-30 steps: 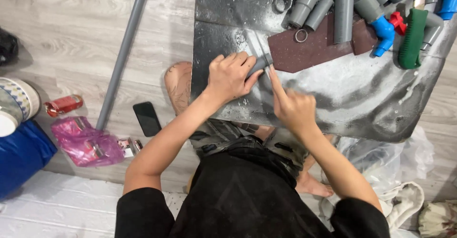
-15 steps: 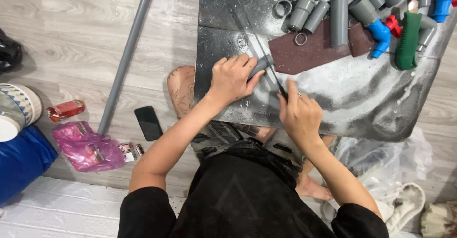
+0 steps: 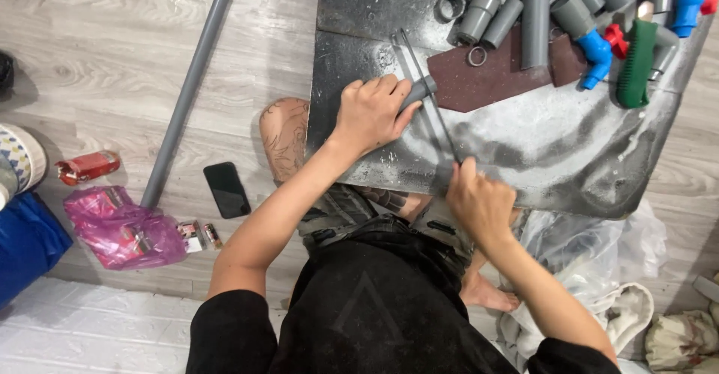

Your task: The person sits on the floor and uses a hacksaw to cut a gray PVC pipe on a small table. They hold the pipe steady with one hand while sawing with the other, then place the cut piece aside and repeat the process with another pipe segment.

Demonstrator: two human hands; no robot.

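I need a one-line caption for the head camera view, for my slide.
Left hand steadies a short grey pipe piece on a dusty metal sheet while right hand holds a thin blade across it.

Phone [image 3: 227, 189] on floor [image 3: 112, 59], left of metal sheet [image 3: 524, 149].

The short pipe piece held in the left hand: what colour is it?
Grey, seen in the head view: the short plastic pipe piece in the left hand.

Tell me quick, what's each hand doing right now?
Left hand: closed on a short grey pipe piece.
Right hand: closed on a thin saw blade.
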